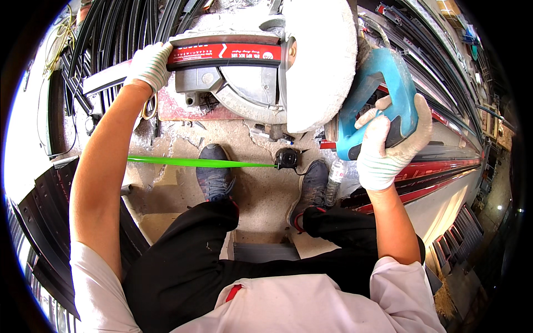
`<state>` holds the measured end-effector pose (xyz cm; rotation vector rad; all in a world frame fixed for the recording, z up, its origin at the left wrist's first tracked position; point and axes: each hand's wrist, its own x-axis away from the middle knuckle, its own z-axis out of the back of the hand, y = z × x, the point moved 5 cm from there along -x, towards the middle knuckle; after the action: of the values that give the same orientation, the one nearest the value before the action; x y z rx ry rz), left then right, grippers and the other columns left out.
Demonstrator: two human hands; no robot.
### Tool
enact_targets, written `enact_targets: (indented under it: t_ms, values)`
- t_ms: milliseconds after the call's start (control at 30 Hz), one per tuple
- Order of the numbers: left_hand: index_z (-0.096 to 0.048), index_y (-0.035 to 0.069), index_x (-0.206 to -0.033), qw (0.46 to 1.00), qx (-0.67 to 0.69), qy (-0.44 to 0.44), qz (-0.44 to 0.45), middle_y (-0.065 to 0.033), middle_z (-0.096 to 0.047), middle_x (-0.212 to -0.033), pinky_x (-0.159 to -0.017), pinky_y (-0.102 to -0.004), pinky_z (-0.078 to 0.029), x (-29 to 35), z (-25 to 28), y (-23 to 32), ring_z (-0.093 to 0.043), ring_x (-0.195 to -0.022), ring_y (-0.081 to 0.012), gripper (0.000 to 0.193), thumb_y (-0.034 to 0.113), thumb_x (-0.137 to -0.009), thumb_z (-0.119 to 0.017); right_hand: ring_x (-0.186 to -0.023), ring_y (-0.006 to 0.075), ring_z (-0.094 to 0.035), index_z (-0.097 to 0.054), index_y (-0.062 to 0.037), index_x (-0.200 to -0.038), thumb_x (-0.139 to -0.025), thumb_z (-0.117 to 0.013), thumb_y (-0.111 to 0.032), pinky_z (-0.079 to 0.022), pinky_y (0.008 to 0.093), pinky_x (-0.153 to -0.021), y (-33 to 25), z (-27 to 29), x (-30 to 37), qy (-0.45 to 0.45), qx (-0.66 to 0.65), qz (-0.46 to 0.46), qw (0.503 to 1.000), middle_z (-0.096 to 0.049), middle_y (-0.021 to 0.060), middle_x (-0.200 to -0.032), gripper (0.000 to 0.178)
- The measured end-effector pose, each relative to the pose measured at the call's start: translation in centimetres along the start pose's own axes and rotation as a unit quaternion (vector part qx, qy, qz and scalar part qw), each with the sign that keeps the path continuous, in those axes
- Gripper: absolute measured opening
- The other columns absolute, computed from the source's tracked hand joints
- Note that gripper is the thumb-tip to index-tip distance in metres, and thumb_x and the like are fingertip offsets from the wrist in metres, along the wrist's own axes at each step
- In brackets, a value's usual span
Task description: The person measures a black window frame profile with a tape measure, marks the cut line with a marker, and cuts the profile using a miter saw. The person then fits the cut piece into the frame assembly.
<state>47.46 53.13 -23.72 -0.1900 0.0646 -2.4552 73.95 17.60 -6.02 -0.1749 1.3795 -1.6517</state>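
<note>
In a striped white work glove, my left hand is closed around a long metal profile with a red printed film strip. The profile lies across the grey bed of a miter saw, its right end against the large pale round blade or guard. My right hand, gloved too, wraps the teal handle of the saw. Its thumb and fingers curl round the grip; whether a trigger is pressed cannot be seen. The cutting point is hidden behind the disc.
Between my shoes stands a black tape measure, its green blade drawn out to the left. A plastic bottle is beside my right shoe. Black strips pile up behind the saw; red and dark profiles lie at right.
</note>
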Motion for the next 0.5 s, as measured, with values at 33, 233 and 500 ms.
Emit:
enact_targets:
  t_ms: [33, 233, 500]
  values:
    - [-0.067, 0.009, -0.11, 1.0, -0.002, 0.001, 0.0, -0.0165, -0.07, -0.105, -0.091, -0.0473, -0.057, 0.0, -0.1, 0.0, -0.07, -0.103, -0.0387, 0.038, 0.0, -0.076, -0.078, -0.078, 0.0141, -0.061, -0.026, -0.0161, -0.157, -0.097, -0.059, 0.003, -0.06, 0.0307, -0.071, 0.0, -0.1, 0.1, 0.003, -0.005, -0.003, 1.0, -0.06, 0.0132, -0.115, 0.072]
    - [-0.067, 0.009, -0.111, 1.0, -0.002, 0.005, -0.003, -0.0165, -0.07, -0.104, -0.092, -0.047, -0.057, 0.0, -0.3, -0.2, -0.07, -0.103, -0.0388, 0.039, -0.001, -0.075, -0.079, -0.08, 0.0144, -0.06, -0.025, -0.0164, -0.158, -0.097, -0.059, 0.004, -0.059, 0.0312, -0.073, 0.2, -0.3, 0.6, 0.007, -0.013, -0.013, 1.0, -0.059, 0.0139, -0.116, 0.073]
    - [-0.067, 0.009, -0.109, 1.0, 0.006, 0.007, -0.001, -0.0166, -0.07, -0.104, -0.09, -0.0477, -0.058, 0.0, -0.1, -0.2, -0.069, -0.103, -0.0396, 0.038, 0.001, -0.074, -0.081, -0.08, 0.0151, -0.06, -0.023, -0.0123, -0.158, -0.098, -0.06, 0.003, -0.058, 0.0311, -0.073, 0.8, -0.4, 1.6, 0.004, -0.003, 0.002, 1.0, -0.058, 0.0166, -0.116, 0.072]
